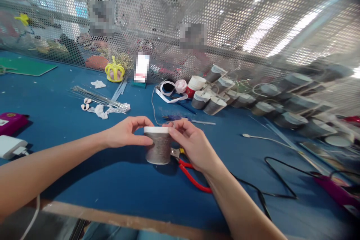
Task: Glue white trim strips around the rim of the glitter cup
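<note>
A small grey cup with a white rim stands upright in front of me, held from both sides. My left hand has its thumb on the near side of the cup, with the fingers curled behind it. My right hand pinches at the right of the rim, its fingertips partly hidden behind. A thin grey cord runs from behind the cup up toward the back. Pliers with red handles lie on the table beneath my right hand.
Many similar grey cups lie at the back right. White ribbon, a bundle of wires and a yellow crown-shaped object lie farther back. Black cable crosses the right side. A perforated metal screen closes off the back.
</note>
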`<state>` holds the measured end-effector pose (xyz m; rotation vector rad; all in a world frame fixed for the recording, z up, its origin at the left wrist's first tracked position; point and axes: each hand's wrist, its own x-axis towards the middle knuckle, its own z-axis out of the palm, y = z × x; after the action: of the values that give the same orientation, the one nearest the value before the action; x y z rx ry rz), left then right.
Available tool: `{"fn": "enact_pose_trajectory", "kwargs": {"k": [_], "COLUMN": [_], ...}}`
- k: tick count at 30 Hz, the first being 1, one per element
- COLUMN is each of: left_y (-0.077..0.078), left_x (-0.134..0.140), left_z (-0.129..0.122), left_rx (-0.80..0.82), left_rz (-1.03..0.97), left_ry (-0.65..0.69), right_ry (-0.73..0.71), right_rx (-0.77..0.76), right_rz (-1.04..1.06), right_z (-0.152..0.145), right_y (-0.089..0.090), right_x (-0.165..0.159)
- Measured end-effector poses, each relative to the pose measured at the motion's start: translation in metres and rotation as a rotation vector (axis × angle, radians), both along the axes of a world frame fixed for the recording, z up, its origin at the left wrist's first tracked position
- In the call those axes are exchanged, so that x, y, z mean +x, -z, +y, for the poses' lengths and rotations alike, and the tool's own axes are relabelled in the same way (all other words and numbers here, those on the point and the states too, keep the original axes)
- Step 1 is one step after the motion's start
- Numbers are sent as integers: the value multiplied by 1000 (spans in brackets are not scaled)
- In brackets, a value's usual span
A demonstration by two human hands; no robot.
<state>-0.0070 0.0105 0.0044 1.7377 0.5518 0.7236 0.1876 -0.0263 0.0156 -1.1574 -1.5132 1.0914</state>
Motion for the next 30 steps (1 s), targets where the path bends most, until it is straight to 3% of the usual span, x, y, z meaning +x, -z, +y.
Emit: {"fn": "enact_pose_trajectory", "kwargs": {"k": [5,8,22,30], "left_y": [-4,-4,1,-3], "left_x": [8,12,7,7], "left_z": [-12,-16,-9,-13], "left_rx": [190,205,-43,-11], "left_rz": [201,229,39,86], "left_ry": [-182,-244,-109,-120], "right_ry": [12,0,-42,-8], "right_rx": [72,134,143,188], "right_rz": [-162,-215,-133,-245], "right_z": [-7,-10,-12,-13], "right_y": [3,6,2,5], "right_x": [-10,-14,-12,-12]}}
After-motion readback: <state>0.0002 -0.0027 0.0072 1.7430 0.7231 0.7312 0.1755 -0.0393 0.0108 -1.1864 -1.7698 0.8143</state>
